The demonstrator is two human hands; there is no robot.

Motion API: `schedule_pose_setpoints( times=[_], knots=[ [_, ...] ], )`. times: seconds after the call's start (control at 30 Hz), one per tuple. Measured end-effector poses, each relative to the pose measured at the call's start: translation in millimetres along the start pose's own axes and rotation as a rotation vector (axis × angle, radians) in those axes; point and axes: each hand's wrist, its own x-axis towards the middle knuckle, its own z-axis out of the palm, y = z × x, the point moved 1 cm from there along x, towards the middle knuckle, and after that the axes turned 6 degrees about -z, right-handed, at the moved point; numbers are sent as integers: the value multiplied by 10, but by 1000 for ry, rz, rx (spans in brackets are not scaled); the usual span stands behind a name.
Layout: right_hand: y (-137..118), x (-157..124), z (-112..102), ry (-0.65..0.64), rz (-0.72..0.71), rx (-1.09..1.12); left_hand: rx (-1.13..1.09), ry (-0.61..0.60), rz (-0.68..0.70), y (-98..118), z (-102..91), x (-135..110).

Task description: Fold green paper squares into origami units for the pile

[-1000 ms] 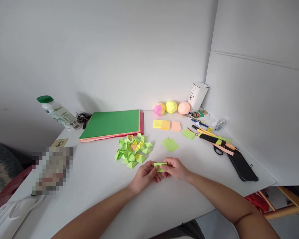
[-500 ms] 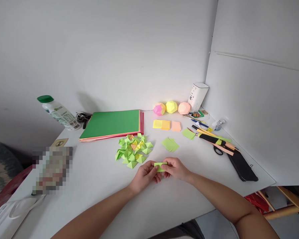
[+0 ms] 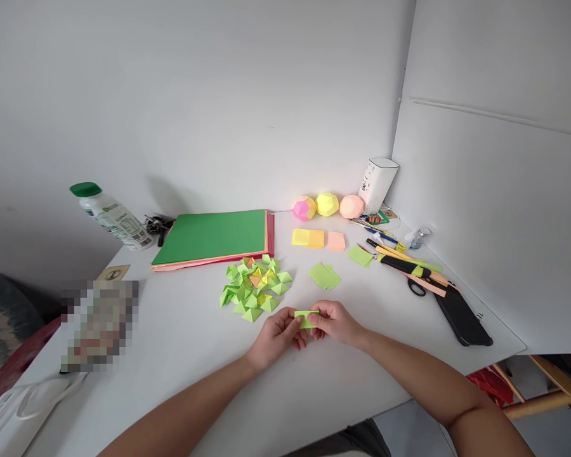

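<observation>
Head view: both hands are pinching a small folded green paper (image 3: 306, 317) between them, low over the white table (image 3: 181, 355), near the front edge, about centre.

Left hand (image 3: 276, 335) is clamping thumb and fingertips on the paper's left end, and right hand (image 3: 337, 322) is doing the same on the right end. Both grips are nearly closed, with nothing else in either hand.

A pile of folded units (image 3: 254, 287) is sitting just far-left of the hands, and loose green squares (image 3: 324, 276) are lying just far-right. Sticky pads (image 3: 308, 238), a green card stack (image 3: 214, 237) and paper balls (image 3: 327, 204) are sitting further back. Scissors (image 3: 412, 274) are lying to the right.

Risk, my read: the paper is being held only at its ends, so uneven finger pressure could be skewing the crease or letting the fold spring open. The left knuckles are working close to the pile, so a sideways nudge could be scattering it.
</observation>
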Motion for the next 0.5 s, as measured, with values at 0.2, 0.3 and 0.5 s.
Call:
schedule_pose_setpoints(
  times=[0.2,0.3,0.5],
  knots=[
    [-19,-5,5,4,8,7,-2,-17,5,10,-12,-2],
    [-35,-6,9,-16,2,14,9,-52,-1,3,-25,4],
    [-12,-8,12,-15,4,29,50,-59,-71,32,-28,12]
  ],
)
